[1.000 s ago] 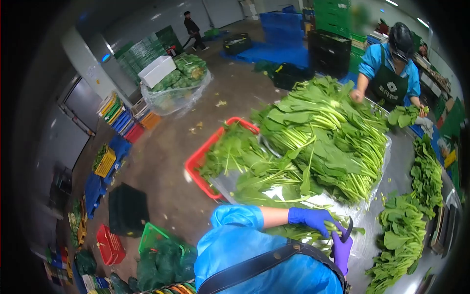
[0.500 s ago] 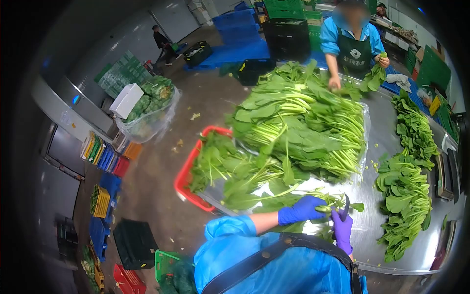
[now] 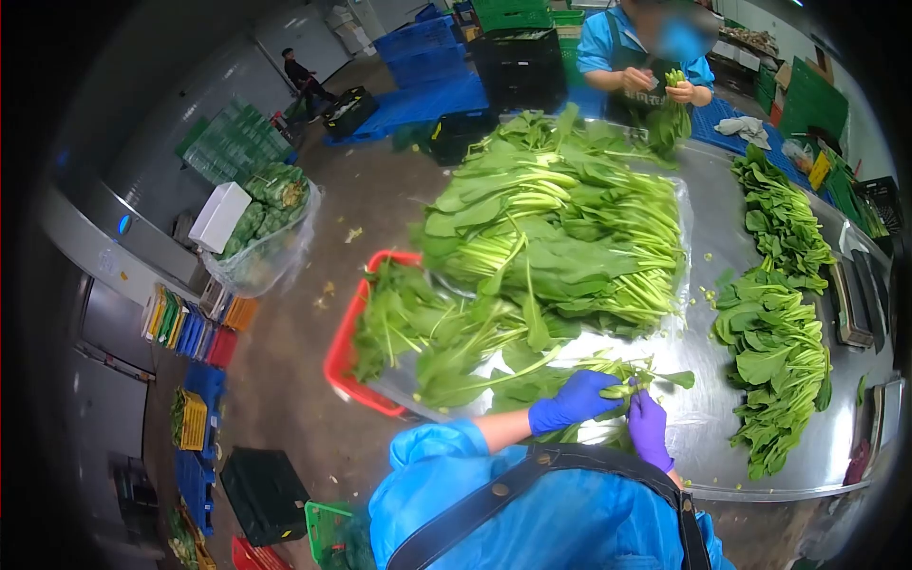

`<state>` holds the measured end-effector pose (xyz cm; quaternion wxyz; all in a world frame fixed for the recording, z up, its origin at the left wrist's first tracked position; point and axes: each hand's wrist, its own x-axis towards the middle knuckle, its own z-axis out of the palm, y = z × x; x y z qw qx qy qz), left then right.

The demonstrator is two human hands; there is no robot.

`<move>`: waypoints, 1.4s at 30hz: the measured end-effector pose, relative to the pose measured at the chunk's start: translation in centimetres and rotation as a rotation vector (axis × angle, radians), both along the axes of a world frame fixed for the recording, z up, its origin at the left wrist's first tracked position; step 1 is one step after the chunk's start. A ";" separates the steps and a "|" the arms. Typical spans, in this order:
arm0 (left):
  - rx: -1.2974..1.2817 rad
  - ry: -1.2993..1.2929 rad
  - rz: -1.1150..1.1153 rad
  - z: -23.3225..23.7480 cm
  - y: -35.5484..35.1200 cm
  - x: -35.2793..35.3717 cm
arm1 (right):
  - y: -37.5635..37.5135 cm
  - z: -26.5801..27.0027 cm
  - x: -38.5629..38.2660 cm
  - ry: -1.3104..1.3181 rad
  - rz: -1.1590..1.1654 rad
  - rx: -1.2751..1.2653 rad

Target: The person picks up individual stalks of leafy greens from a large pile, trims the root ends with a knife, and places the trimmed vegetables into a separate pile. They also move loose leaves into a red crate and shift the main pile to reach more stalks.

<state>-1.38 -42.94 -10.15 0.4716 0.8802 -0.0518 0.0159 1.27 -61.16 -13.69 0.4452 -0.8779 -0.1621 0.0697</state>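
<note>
My left hand (image 3: 581,401), in a blue-purple glove, is closed around the pale stems of a small bunch of leafy greens (image 3: 619,390) at the near edge of the metal table. My right hand (image 3: 650,429), in a purple glove, touches the same stems from the right. Its fingers are closed; the curved dark knife seen in it just before hardly shows now. Beyond my hands lies a large heap of leafy greens (image 3: 560,228). Loose leafy greens (image 3: 418,328) spill over a red crate (image 3: 347,347) on the left.
Two rows of bunched greens (image 3: 774,361) lie along the right of the metal table (image 3: 698,432). Across it stands a co-worker (image 3: 646,66) holding greens. A bagged load of vegetables (image 3: 271,223) and stacked crates (image 3: 518,71) stand on the floor. Another person (image 3: 302,81) is far back.
The view has shifted, so the scene sits further left. My hands stay together at the stems, and the dark blade no longer shows clearly. The co-worker has brought both hands up around a bunch.
</note>
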 end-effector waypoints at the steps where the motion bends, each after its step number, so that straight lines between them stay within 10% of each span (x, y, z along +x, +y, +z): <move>1: -0.043 0.028 0.007 -0.4 0.1 0.0 | -0.2 -0.4 0.0 0.048 0.010 -0.041; 6: -0.037 0.053 0.018 -0.2 1.6 -0.3 | -2.6 -3.1 -1.1 0.029 0.091 -0.106; 13: -1.286 0.100 0.450 6.1 10.5 1.7 | -7.3 -2.3 0.2 0.419 0.032 -0.137; 14: -1.047 -0.085 0.317 7.0 12.9 2.5 | -9.0 -5.0 1.2 0.217 0.158 -0.334; 17: -1.311 -0.100 0.524 8.3 16.0 3.8 | -8.4 -0.6 2.0 0.611 -0.070 -0.012; 22: -1.470 -0.132 0.726 8.6 17.2 5.5 | -5.9 5.6 2.5 0.509 -0.164 0.255; 25: -1.438 -0.097 0.592 7.5 16.1 6.0 | -4.3 7.3 2.8 0.404 -0.172 0.298; 27: 0.140 -0.429 0.411 8.0 13.3 5.0 | -2.8 8.5 3.2 0.329 -0.129 0.322; 28: -0.510 -0.251 0.459 6.2 11.3 6.5 | -2.0 8.6 3.5 0.284 -0.106 0.350; 29: 0.020 -0.461 0.397 5.9 9.0 6.3 | -0.9 8.6 3.9 0.082 -0.007 0.366; 30: -0.763 -0.199 0.380 9.4 5.6 5.8 | 0.1 8.7 4.1 -0.119 0.084 0.375; 35: -1.345 0.190 0.375 7.2 0.5 7.3 | 3.4 8.3 4.1 -0.107 0.176 0.325; 42: -1.535 0.383 0.194 2.6 0.2 7.5 | 1.6 6.2 3.8 0.217 0.198 0.364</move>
